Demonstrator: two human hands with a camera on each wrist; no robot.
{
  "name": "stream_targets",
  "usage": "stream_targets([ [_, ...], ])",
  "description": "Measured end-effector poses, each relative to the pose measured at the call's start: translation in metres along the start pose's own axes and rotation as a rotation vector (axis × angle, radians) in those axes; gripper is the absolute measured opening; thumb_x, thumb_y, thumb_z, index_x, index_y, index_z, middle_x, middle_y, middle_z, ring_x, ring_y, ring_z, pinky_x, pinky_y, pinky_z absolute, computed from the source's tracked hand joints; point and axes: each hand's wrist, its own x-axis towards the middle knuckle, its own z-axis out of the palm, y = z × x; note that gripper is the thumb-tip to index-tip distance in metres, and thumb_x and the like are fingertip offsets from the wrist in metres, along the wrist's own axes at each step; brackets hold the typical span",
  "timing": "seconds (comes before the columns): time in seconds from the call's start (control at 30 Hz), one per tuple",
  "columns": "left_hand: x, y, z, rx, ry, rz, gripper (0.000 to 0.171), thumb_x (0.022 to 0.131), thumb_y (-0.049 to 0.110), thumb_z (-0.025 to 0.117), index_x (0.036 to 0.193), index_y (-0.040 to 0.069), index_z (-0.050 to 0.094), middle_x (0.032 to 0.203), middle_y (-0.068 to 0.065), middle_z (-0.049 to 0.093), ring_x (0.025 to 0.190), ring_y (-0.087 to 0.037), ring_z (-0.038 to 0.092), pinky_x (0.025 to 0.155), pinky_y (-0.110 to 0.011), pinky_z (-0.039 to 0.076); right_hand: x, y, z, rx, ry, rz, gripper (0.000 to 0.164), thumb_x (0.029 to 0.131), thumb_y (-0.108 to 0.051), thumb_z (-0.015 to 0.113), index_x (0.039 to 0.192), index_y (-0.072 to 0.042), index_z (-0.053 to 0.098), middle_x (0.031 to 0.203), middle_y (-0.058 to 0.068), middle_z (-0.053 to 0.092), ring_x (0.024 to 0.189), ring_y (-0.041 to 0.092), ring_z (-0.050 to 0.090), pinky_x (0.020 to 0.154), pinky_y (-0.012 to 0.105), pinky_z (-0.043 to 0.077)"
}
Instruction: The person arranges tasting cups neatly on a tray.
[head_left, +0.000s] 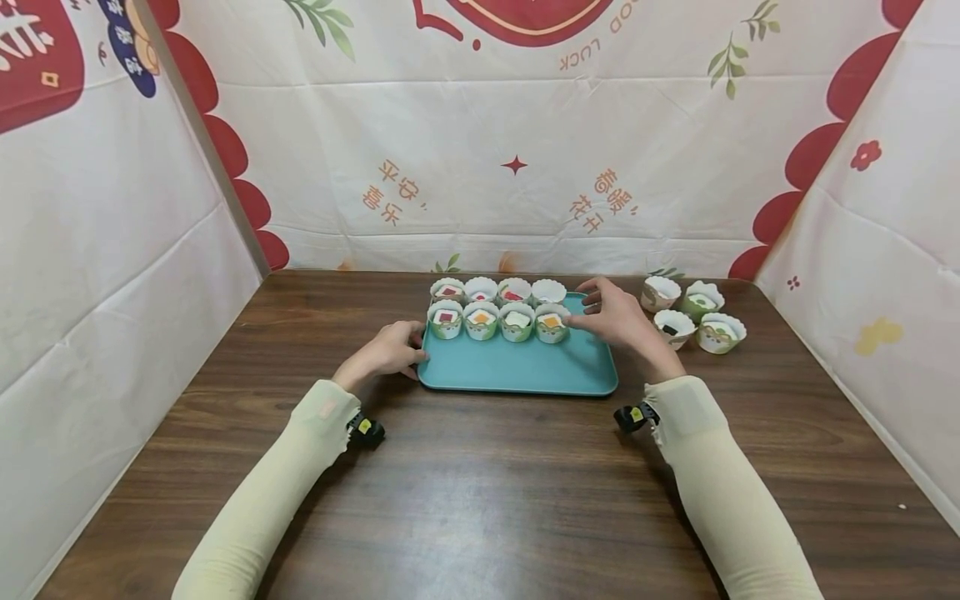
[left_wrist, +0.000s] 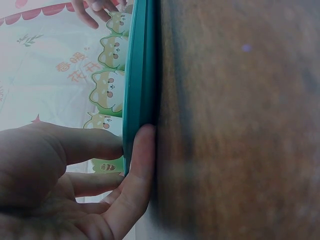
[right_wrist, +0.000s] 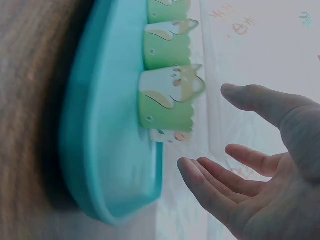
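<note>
A teal tray (head_left: pixel 517 371) lies on the table with two rows of scalloped paper cups along its far half. Most cups show small pieces inside, such as orange on white in the right front cup (head_left: pixel 552 335). My left hand (head_left: pixel 392 347) holds the tray's left edge; the left wrist view shows fingers (left_wrist: pixel 142 155) on both sides of the rim. Over the tray's right side is my right hand (head_left: pixel 617 315), beside the right end of the cup rows. Its fingers are spread and hold nothing in the right wrist view, apart from the nearest green cup (right_wrist: pixel 167 97).
Right of the tray, several more paper cups stand in a group, among them a white one with a dark piece (head_left: pixel 673 333) and a green one (head_left: pixel 703 308). A printed cloth (head_left: pixel 510 125) hangs behind the brown wooden table (head_left: pixel 480 492) and at its sides.
</note>
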Motion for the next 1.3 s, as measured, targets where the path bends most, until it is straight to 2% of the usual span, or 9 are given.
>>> stream_targets([
  [0.4, -0.001, 0.001, 0.001, -0.002, 0.001, -0.001, 0.063, 0.100, 0.002, 0.061, 0.156, -0.007, 0.034, 0.132, -0.028, 0.057, 0.094, -0.028, 0.070, 0.070, -0.033, 0.066, -0.009, 0.002, -0.025, 0.079, 0.020, -0.046, 0.068, 0.097, -0.036, 0.072, 0.148, 0.000, 0.044, 0.142, 0.028, 0.055, 0.133, 0.045, 0.055, 0.107, 0.059, 0.051],
  [0.67, 0.000, 0.000, 0.000, -0.004, -0.004, -0.005, 0.064, 0.100, 0.003, 0.061, 0.157, -0.006, 0.034, 0.133, -0.028, 0.057, 0.095, -0.029, 0.070, 0.071, -0.033, 0.066, -0.018, 0.007, -0.046, 0.089, 0.064, -0.045, 0.068, 0.098, -0.044, 0.069, 0.147, -0.002, 0.047, 0.143, 0.027, 0.056, 0.133, 0.044, 0.055, 0.105, 0.058, 0.052],
  [0.77, 0.000, 0.000, -0.001, -0.006, -0.007, -0.004, 0.064, 0.100, 0.003, 0.061, 0.157, -0.006, 0.034, 0.133, -0.028, 0.056, 0.097, -0.030, 0.070, 0.071, -0.033, 0.066, -0.022, 0.011, -0.059, 0.101, 0.097, -0.028, 0.069, 0.098, -0.047, 0.069, 0.147, -0.003, 0.048, 0.143, 0.026, 0.058, 0.130, 0.043, 0.059, 0.101, 0.051, 0.057],
  [0.83, 0.000, 0.000, -0.001, -0.009, -0.006, -0.003, 0.064, 0.100, 0.003, 0.061, 0.157, -0.006, 0.034, 0.133, -0.028, 0.056, 0.097, -0.030, 0.070, 0.071, -0.034, 0.066, -0.026, 0.014, -0.067, 0.130, 0.113, -0.005, 0.073, 0.096, -0.050, 0.069, 0.148, -0.004, 0.046, 0.145, 0.025, 0.057, 0.128, 0.041, 0.060, 0.093, 0.037, 0.062],
  [0.9, 0.001, 0.000, -0.001, -0.009, -0.004, 0.000, 0.064, 0.100, 0.002, 0.061, 0.157, -0.005, 0.034, 0.131, -0.028, 0.057, 0.096, -0.030, 0.070, 0.071, -0.033, 0.066, -0.029, 0.019, -0.074, 0.160, 0.127, 0.015, 0.076, 0.096, -0.052, 0.068, 0.150, -0.004, 0.045, 0.146, 0.024, 0.055, 0.127, 0.039, 0.059, 0.083, 0.023, 0.061],
  [1.0, 0.001, -0.001, 0.000, -0.005, -0.001, 0.002, 0.063, 0.099, 0.002, 0.061, 0.157, -0.005, 0.035, 0.129, -0.028, 0.059, 0.095, -0.031, 0.071, 0.070, -0.033, 0.066, -0.034, 0.027, -0.083, 0.171, 0.165, 0.033, 0.075, 0.096, -0.051, 0.068, 0.149, -0.004, 0.046, 0.144, 0.024, 0.055, 0.117, 0.024, 0.063, 0.071, 0.011, 0.055],
  [1.13, 0.001, -0.001, 0.001, 0.000, 0.001, 0.002, 0.064, 0.099, 0.003, 0.061, 0.157, -0.005, 0.035, 0.130, -0.028, 0.059, 0.095, -0.031, 0.071, 0.070, -0.033, 0.066, -0.037, 0.039, -0.093, 0.117, 0.236, 0.039, 0.067, 0.098, -0.047, 0.067, 0.145, -0.002, 0.051, 0.141, 0.026, 0.057, 0.115, 0.026, 0.063, 0.069, 0.010, 0.051],
  [1.2, 0.001, -0.001, 0.000, 0.000, 0.002, 0.001, 0.064, 0.099, 0.003, 0.062, 0.157, -0.006, 0.034, 0.130, -0.029, 0.059, 0.096, -0.032, 0.071, 0.070, -0.033, 0.066, -0.039, 0.046, -0.098, 0.072, 0.265, 0.050, 0.065, 0.099, -0.045, 0.065, 0.144, 0.001, 0.051, 0.140, 0.030, 0.057, 0.124, 0.041, 0.057, 0.070, 0.009, 0.045],
  [1.3, 0.001, -0.001, 0.000, 0.005, 0.000, -0.002, 0.065, 0.100, 0.004, 0.062, 0.157, -0.006, 0.034, 0.131, -0.028, 0.059, 0.098, -0.032, 0.071, 0.070, -0.033, 0.066, -0.041, 0.061, -0.104, 0.040, 0.289, 0.070, 0.064, 0.100, -0.043, 0.065, 0.143, 0.002, 0.051, 0.140, 0.033, 0.056, 0.127, 0.045, 0.055, 0.072, 0.010, 0.039],
])
